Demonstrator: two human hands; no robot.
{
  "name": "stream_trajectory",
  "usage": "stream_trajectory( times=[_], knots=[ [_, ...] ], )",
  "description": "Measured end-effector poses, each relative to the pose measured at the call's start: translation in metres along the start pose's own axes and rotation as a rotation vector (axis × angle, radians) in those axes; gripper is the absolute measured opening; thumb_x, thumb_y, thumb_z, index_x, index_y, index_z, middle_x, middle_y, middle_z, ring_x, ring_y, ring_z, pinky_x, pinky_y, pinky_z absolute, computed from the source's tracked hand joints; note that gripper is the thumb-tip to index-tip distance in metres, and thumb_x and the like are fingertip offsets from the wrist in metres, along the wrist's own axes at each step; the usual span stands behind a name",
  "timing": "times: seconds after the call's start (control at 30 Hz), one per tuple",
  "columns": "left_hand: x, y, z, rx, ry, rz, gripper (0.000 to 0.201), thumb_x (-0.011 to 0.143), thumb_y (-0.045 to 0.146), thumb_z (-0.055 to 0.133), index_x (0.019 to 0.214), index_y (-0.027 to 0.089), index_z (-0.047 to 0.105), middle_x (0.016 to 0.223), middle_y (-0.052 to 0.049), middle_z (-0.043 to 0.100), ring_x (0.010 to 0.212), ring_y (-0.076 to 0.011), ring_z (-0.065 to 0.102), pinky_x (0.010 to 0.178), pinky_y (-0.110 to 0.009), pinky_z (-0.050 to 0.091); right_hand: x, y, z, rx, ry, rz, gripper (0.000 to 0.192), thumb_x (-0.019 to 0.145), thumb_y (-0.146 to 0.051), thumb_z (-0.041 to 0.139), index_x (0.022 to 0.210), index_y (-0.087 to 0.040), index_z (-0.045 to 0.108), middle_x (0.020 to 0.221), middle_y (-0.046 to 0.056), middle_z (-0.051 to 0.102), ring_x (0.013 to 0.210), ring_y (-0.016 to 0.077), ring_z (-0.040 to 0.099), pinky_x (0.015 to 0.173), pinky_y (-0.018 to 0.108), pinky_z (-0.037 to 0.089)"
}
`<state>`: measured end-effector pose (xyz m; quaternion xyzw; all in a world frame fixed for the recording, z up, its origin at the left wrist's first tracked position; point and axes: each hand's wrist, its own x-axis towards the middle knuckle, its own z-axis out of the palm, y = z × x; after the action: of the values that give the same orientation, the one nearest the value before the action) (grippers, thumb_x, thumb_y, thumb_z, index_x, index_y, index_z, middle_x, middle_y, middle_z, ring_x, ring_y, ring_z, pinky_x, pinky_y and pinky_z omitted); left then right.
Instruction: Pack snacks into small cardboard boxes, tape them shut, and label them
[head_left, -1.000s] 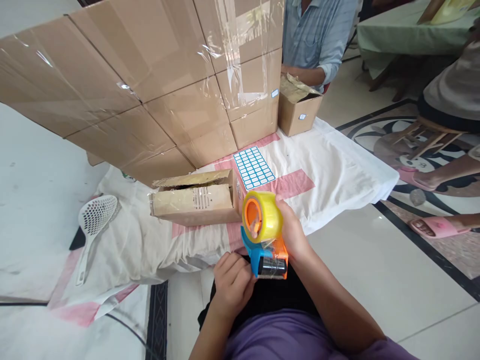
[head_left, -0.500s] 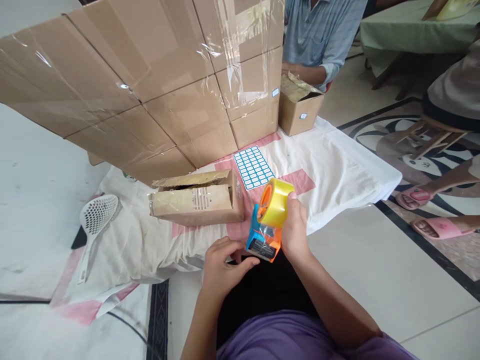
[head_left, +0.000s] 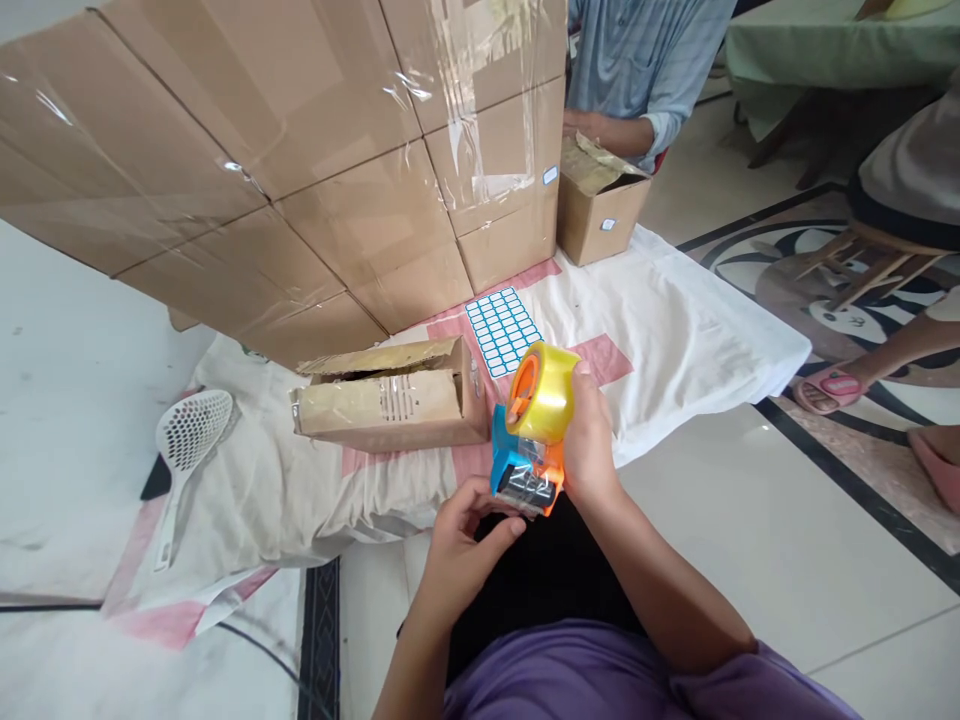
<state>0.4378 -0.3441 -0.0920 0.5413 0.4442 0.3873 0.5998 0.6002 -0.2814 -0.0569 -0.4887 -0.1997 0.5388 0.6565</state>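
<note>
In my right hand (head_left: 589, 440) is a blue and orange tape dispenser (head_left: 499, 455), tilted, its roller and cutting end downward. The dispenser carries a thick yellowish roll of clear packing tape (head_left: 553, 395). My left hand (head_left: 472, 540) is at the lower end, thumb in front and fingers bent partly behind it; the fingertips and the tape's loose end are hard to make out. Just left of the dispenser lies a cardboard box (head_left: 390, 400) with its flaps slightly parted. A sheet of blue-bordered labels (head_left: 501, 330) lies beyond the tape roll.
Taped cardboard boxes (head_left: 360, 200) form a tall wall at the back. A smaller box (head_left: 604, 215) stands at its right end, near a co-worker's arm (head_left: 630, 140). A white slotted skimmer (head_left: 191, 440) lies at the left on the cloth (head_left: 675, 330). Another person sits on a stool (head_left: 855, 260).
The dispenser has shifted slightly left and turned, showing more of its roller. My left hand has moved a little right, its fingers further in behind the dispenser's lower end.
</note>
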Motion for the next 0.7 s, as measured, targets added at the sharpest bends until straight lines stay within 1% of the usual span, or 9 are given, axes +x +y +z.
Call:
stream_trajectory(
  times=[0.03, 0.1, 0.2, 0.27, 0.33, 0.43, 0.5, 0.6, 0.7],
  knots=[
    [-0.001, 0.0, 0.004, -0.026, 0.009, -0.011, 0.021, 0.087, 0.037, 0.077, 0.089, 0.019, 0.067, 0.085, -0.005, 0.078, 0.082, -0.0174, 0.073, 0.082, -0.028, 0.056, 0.002, 0.0, 0.001, 0.019, 0.001, 0.008, 0.057, 0.092, -0.071, 0.048, 0.113, -0.02, 0.064, 0.106, 0.014, 0.075, 0.094, 0.0325, 0.075, 0.074, 0.044, 0.062],
    [-0.001, 0.002, 0.01, -0.077, 0.047, -0.014, 0.023, 0.087, 0.037, 0.076, 0.079, 0.018, 0.065, 0.072, -0.003, 0.075, 0.07, -0.0151, 0.072, 0.072, -0.025, 0.056, 0.005, 0.0, 0.001, 0.049, -0.009, 0.006, 0.055, 0.092, -0.069, 0.049, 0.112, -0.02, 0.065, 0.108, 0.014, 0.075, 0.096, 0.0328, 0.075, 0.076, 0.045, 0.062],
    [-0.001, 0.006, 0.013, -0.112, 0.109, -0.028, 0.024, 0.084, 0.036, 0.079, 0.077, 0.018, 0.064, 0.067, -0.002, 0.074, 0.059, -0.0138, 0.069, 0.062, -0.023, 0.056, 0.012, 0.002, -0.003, 0.031, -0.02, -0.03, 0.054, 0.095, -0.069, 0.045, 0.11, -0.021, 0.066, 0.102, 0.013, 0.075, 0.091, 0.0309, 0.075, 0.073, 0.043, 0.061],
    [-0.004, 0.009, 0.012, -0.064, 0.166, -0.056, 0.022, 0.082, 0.034, 0.08, 0.079, 0.018, 0.066, 0.069, -0.002, 0.075, 0.059, -0.014, 0.07, 0.061, -0.023, 0.056, 0.015, 0.003, -0.006, -0.004, 0.032, -0.114, 0.053, 0.095, -0.07, 0.044, 0.108, -0.022, 0.065, 0.093, 0.01, 0.074, 0.085, 0.028, 0.074, 0.068, 0.04, 0.06],
    [-0.007, 0.012, 0.012, 0.015, 0.234, -0.072, 0.02, 0.083, 0.033, 0.079, 0.081, 0.018, 0.067, 0.07, -0.003, 0.076, 0.061, -0.0142, 0.071, 0.063, -0.023, 0.057, 0.016, 0.004, -0.008, -0.027, 0.081, -0.248, 0.05, 0.096, -0.069, 0.045, 0.105, -0.023, 0.063, 0.086, 0.007, 0.071, 0.078, 0.0247, 0.072, 0.064, 0.037, 0.058],
    [-0.012, 0.016, 0.011, 0.098, 0.299, -0.079, 0.019, 0.084, 0.035, 0.077, 0.083, 0.018, 0.068, 0.073, -0.003, 0.077, 0.063, -0.0143, 0.072, 0.064, -0.023, 0.058, 0.016, 0.004, -0.01, -0.058, 0.074, -0.439, 0.043, 0.098, -0.064, 0.047, 0.095, -0.023, 0.06, 0.079, 0.003, 0.067, 0.068, 0.0203, 0.067, 0.061, 0.034, 0.054],
    [-0.012, 0.018, 0.011, 0.112, 0.318, -0.093, 0.02, 0.084, 0.036, 0.077, 0.083, 0.018, 0.068, 0.073, -0.003, 0.077, 0.062, -0.0143, 0.071, 0.063, -0.023, 0.058, 0.015, 0.003, -0.01, -0.071, 0.079, -0.506, 0.041, 0.098, -0.062, 0.049, 0.092, -0.023, 0.059, 0.077, 0.002, 0.064, 0.066, 0.0186, 0.065, 0.06, 0.033, 0.052],
    [-0.006, 0.015, 0.01, 0.095, 0.311, -0.114, 0.02, 0.084, 0.036, 0.078, 0.082, 0.018, 0.068, 0.073, -0.004, 0.077, 0.062, -0.0145, 0.071, 0.063, -0.024, 0.058, 0.011, 0.0, -0.006, -0.037, 0.157, -0.458, 0.042, 0.097, -0.064, 0.049, 0.096, -0.023, 0.061, 0.08, 0.002, 0.065, 0.073, 0.0206, 0.068, 0.064, 0.034, 0.055],
    [0.001, 0.009, 0.01, 0.028, 0.249, -0.089, 0.024, 0.082, 0.037, 0.078, 0.077, 0.018, 0.065, 0.071, -0.004, 0.076, 0.061, -0.0152, 0.071, 0.062, -0.024, 0.057, 0.004, 0.0, -0.001, 0.023, 0.131, -0.228, 0.049, 0.096, -0.067, 0.046, 0.102, -0.022, 0.064, 0.082, 0.005, 0.07, 0.079, 0.0252, 0.072, 0.068, 0.038, 0.058]
  ],
)
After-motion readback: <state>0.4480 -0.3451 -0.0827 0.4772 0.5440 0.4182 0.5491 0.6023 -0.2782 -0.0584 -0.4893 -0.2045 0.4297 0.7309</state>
